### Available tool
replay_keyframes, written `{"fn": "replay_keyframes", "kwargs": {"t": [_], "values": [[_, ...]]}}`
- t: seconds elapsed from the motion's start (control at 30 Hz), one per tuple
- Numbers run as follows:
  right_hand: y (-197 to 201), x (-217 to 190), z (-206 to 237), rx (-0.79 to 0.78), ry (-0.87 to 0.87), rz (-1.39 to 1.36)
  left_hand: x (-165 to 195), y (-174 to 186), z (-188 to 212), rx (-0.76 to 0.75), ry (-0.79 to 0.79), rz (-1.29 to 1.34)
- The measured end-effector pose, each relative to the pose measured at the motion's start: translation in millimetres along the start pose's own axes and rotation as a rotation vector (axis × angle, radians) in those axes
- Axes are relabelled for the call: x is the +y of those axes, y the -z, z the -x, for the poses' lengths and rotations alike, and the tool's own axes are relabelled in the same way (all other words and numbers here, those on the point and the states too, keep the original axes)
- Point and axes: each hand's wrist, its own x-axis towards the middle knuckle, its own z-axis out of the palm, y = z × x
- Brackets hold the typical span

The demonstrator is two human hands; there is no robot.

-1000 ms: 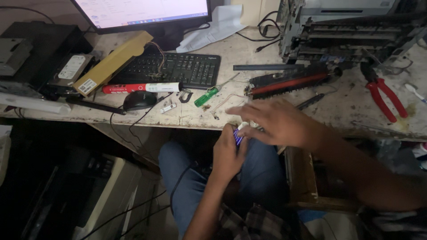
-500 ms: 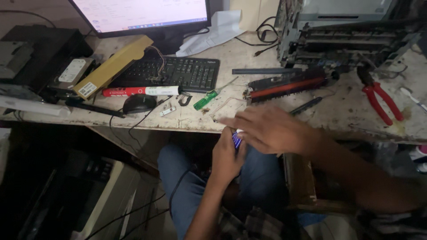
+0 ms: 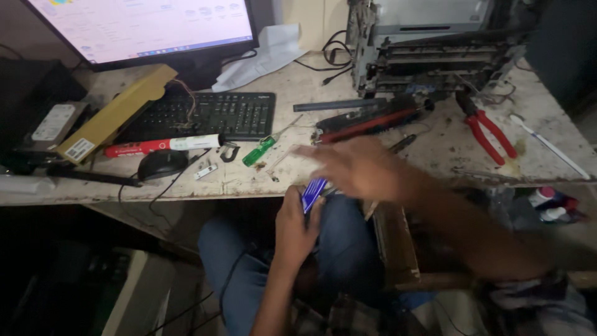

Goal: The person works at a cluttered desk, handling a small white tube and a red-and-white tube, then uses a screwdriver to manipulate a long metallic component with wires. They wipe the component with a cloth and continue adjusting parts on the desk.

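The left hand [image 3: 297,227] is pinching a small blue thing [image 3: 313,194] low in the middle of the frame, just under the table [image 3: 398,168] edge. The right hand [image 3: 357,168] is hanging above it, blurry, with fingers spread and holding nothing. To do this well, I think the left hand should be keeping the blue thing steady while the right hand is coming in slowly.

right hand [image 3: 357,168] motion-blurred, fingers indistinct, small blue item [image 3: 313,194] mostly hidden in left hand [image 3: 297,227], kind unclear, monitor [image 3: 143,28] cut off at top edge, opened printer [image 3: 435,50] partly out of frame, surface [image 3: 298,81] bits by mouse too small to ID
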Motion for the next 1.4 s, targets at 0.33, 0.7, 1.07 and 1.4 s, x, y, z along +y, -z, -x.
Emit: {"fn": "replay_keyframes", "kwargs": {"t": [0.33, 0.7, 1.07, 1.4], "values": [[120.8, 43.1, 100.7, -0.177, -0.766, 0.202, 14.4, 22.6, -14.0, 0.025, -0.122, -0.048], [50.5, 93.6, 115.8, -0.302, -0.735, 0.002, 9.3, 32.8, -31.5, -0.021, -0.118, 0.004], [-33.1, 14.6, -51.5, 0.008, 0.082, -0.010, -13.5, 45.9, -29.7, -0.020, -0.143, 0.065], [-132.1, -27.3, -247.6, -0.041, -0.015, 0.360, -60.8, 37.5, -28.9, -0.044, -0.189, 0.174]]}}
